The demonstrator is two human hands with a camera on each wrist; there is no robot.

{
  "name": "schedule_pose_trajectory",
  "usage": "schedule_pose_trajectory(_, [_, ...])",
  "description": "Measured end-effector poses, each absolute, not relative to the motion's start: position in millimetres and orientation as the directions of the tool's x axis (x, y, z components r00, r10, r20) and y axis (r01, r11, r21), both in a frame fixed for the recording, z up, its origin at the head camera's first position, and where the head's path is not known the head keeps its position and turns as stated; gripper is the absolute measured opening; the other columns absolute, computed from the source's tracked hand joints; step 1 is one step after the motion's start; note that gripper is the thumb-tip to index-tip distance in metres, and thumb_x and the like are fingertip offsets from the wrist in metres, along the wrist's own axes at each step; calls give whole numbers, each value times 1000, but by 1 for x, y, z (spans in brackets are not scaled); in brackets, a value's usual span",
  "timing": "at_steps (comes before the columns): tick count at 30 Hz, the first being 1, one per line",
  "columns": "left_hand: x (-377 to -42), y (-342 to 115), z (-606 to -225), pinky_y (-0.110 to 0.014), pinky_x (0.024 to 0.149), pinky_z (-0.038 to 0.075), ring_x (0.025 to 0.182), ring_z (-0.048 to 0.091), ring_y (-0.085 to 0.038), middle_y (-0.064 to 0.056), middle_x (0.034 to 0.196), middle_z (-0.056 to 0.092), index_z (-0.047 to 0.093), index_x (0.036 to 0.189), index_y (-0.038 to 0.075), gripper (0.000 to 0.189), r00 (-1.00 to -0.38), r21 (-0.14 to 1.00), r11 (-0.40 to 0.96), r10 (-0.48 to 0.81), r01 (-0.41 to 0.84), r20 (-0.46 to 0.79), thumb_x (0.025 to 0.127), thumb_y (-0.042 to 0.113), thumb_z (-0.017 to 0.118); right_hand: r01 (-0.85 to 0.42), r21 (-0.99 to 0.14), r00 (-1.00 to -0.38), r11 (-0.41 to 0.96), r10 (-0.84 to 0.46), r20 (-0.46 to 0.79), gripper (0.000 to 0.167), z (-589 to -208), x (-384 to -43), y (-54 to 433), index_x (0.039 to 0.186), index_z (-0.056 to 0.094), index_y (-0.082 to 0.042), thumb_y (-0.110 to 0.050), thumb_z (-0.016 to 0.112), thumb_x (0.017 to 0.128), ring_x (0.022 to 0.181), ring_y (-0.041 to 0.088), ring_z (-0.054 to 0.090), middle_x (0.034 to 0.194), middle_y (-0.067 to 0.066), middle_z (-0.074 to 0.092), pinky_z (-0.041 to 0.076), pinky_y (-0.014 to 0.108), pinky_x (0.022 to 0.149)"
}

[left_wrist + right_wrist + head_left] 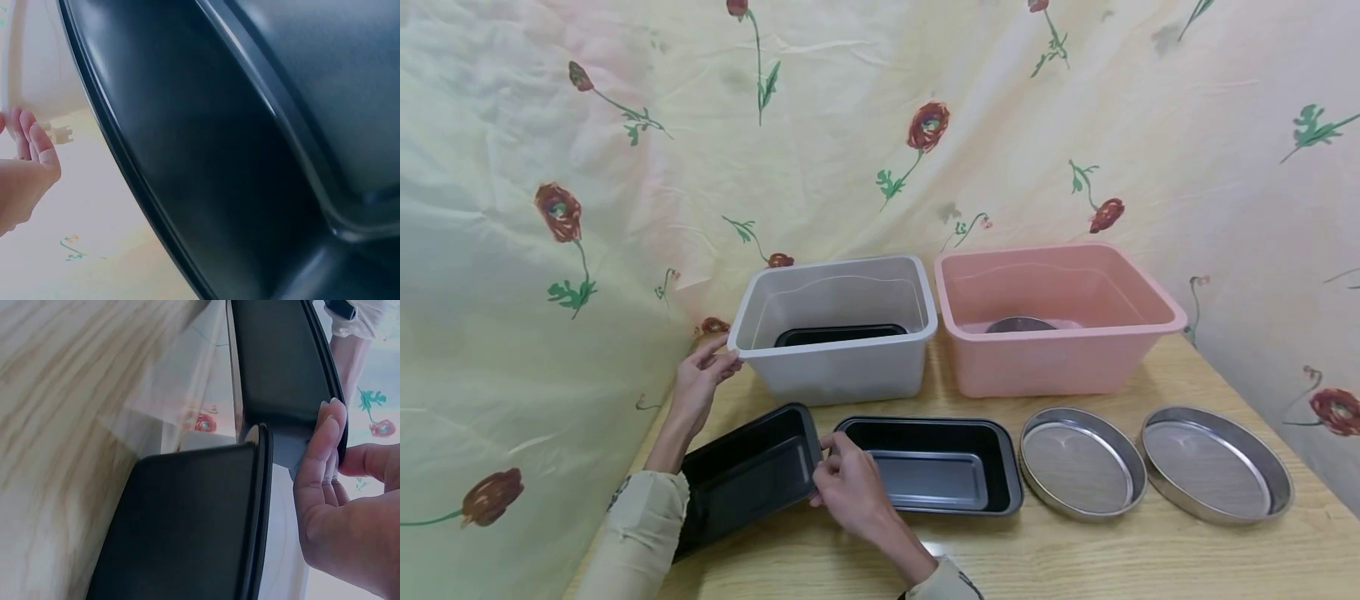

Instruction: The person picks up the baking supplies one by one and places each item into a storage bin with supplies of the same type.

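My right hand (853,487) pinches the right end of a black loaf pan (752,475), thumb on one side of its rim and fingers on the other. This pan is tilted, and my left forearm hides part of its left end. At the front left corner of a light grey plastic bin (835,379), my left hand (696,387) holds the rim between thumb and fingers. Another black loaf pan (925,492) lies on the table just right of my right hand. Inside the grey bin sits a further dark pan (841,334). The held pan (175,125) fills most of the left wrist view.
A pink bin (1037,367) stands right of the grey one, with a round metal pan (1021,324) inside. Two round metal pans (1082,462) lie at the right of the wooden table (1022,558). A flowered cloth (835,125) hangs behind and at the sides.
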State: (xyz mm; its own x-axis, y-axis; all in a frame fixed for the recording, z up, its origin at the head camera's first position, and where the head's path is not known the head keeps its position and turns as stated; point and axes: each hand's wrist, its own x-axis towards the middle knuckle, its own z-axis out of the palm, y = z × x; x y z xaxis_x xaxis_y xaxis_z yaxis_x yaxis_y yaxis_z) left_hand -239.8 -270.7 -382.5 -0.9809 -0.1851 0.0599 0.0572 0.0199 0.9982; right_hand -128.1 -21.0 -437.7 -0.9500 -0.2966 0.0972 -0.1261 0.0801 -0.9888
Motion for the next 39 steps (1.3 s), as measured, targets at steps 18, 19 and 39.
schedule_pose_trajectory(18, [-241,-270,-384,-16,80,55,77,67,-2,12,80,69,44,150,-9,52,-983,998,51,-179,36,45,105,11,61,-192,-980,-939,54,-302,167,31,-425,-130,-3,130,55,9,6,53,99,62,16,68,87,14,74,60,24,63])
schedule_pose_trajectory(19, [-241,-270,-384,-16,79,55,77,67,-2,12,80,69,45,150,-9,51,-982,998,55,-182,39,48,105,11,61,-199,-978,-938,57,-300,173,31,-424,-130,-3,130,56,9,6,52,99,62,16,68,87,13,74,60,24,63])
schedule_pose_trajectory(39, [-241,-272,-383,-15,79,55,76,66,-1,14,80,69,44,149,-10,51,-981,997,59,-181,54,64,106,11,61,-271,-951,-941,148,-247,230,30,-406,-130,28,131,56,9,4,52,101,62,17,68,81,10,72,51,25,50])
